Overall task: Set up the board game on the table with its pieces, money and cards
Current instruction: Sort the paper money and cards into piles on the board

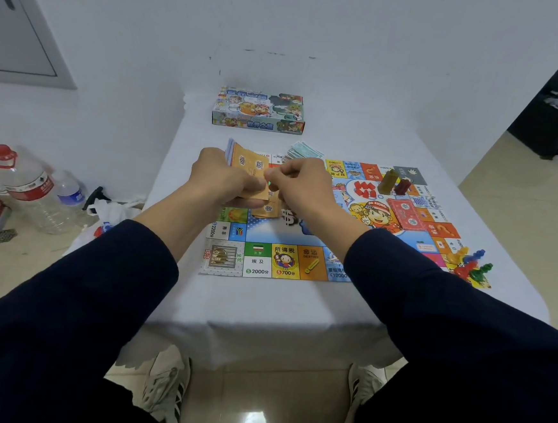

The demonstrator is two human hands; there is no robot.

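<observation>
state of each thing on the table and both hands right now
board: unfolded flat on the table
box: closed, behind the board
orange cards: stack held above the board
left hand: grips the orange cards
right hand: pinches one card at the stack
money: loose pile at the board's far edge
red cards: stacked on the board
pawns: lying clustered at the board's right corner

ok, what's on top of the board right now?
On the board: red cards, two blocks far right, pawns near right, banknotes at the far edge. The hands holding orange cards hide the middle left.
</observation>
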